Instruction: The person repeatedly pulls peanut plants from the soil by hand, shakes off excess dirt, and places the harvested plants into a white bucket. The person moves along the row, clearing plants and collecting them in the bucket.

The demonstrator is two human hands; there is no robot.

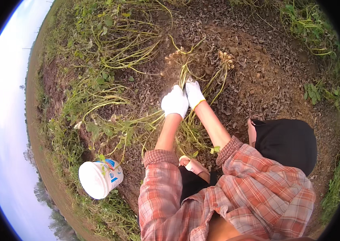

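My left hand, in a white knit glove, is closed around a bundle of peanut plant stems. Right beside it, my gloved right hand grips the same bundle. Roots and pale pods fan out at the bundle's far end, just above the soil. A second cluster of peanut pods lies to the right, its stems running back beneath my right hand. The leafy tops trail to the left under my left wrist. My fingertips are partly hidden among the stems.
A white plastic bucket with blue printing stands at the lower left. More uprooted plants lie along the upper left. Dry leaves cover the brown soil. My sandalled foot is close below my hands.
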